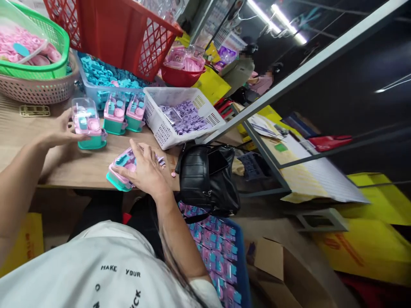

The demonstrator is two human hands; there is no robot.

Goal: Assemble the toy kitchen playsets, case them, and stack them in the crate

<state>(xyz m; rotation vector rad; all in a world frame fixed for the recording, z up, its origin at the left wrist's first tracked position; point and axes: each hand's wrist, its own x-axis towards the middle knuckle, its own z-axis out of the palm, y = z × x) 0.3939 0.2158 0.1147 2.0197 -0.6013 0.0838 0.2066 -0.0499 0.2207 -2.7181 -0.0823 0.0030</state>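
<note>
My left hand (66,132) has its thumb and fingers around a small pink and teal toy case (91,128) with a clear domed cover, upright on the table. With the fingers of my right hand (144,167) I grip a second toy case (120,164) at the table's front edge. My palm hides part of that one. Behind them stand two matching toy cases, one (114,113) nearer the left and another (135,113) touching the white basket. Small purple and pink pieces (161,161) lie just right of my right hand.
A white basket (160,128) of purple parts and a clear bin (96,95) of blue parts line the back, below a large red basket (109,34). A black bag (195,175) sits at the table's right end. Below it, a blue crate (244,256) holds many toy cases.
</note>
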